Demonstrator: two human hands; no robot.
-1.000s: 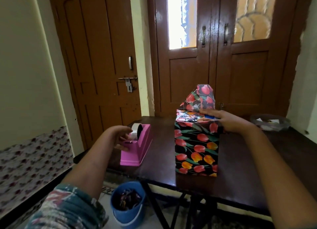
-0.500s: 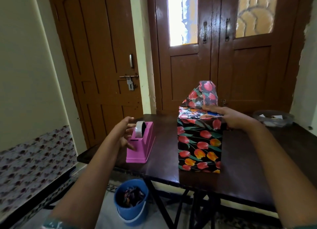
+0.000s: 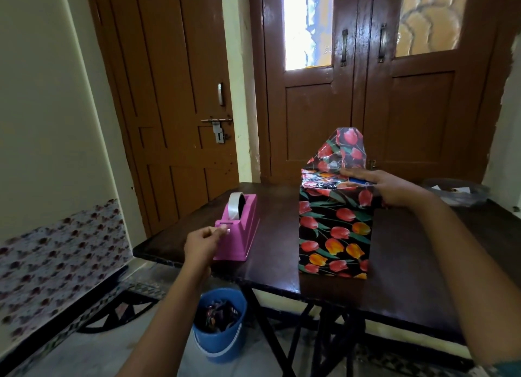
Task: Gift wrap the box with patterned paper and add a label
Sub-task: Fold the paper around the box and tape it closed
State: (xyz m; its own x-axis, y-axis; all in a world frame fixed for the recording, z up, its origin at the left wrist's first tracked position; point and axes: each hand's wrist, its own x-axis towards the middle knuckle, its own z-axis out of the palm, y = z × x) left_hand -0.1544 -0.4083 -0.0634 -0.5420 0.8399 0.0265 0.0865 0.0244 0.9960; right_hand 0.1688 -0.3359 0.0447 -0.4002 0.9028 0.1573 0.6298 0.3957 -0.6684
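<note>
Far left of the wrapped box, a floral-printed covering runs along the foot of the wall. Nearer the box, still on its left, the left hand is curled, thumb and forefinger pinching the loose end of the clear tape at the front cutter of a pink tape dispenser. The dispenser stands left of the box and well apart from it, and the roll sits upright in its cradle. Below and left of the box, a blue bucket holding dark paper scraps stands on the floor.

The box itself stands upright on a dark wooden table, close to the near edge, covered in black paper printed with red and orange tulips. On its top the paper is folded inward, and 1 pointed flap at the far side stands straight up, unfolded.

The right hand lies on the box's top right edge, its fingers stretched flat to the left across the folded paper and pressing it down. A strip of blue shows under those fingers. Right of the box, behind the right wrist, a clear plastic container sits on the table, its contents too blurred to tell.
</note>
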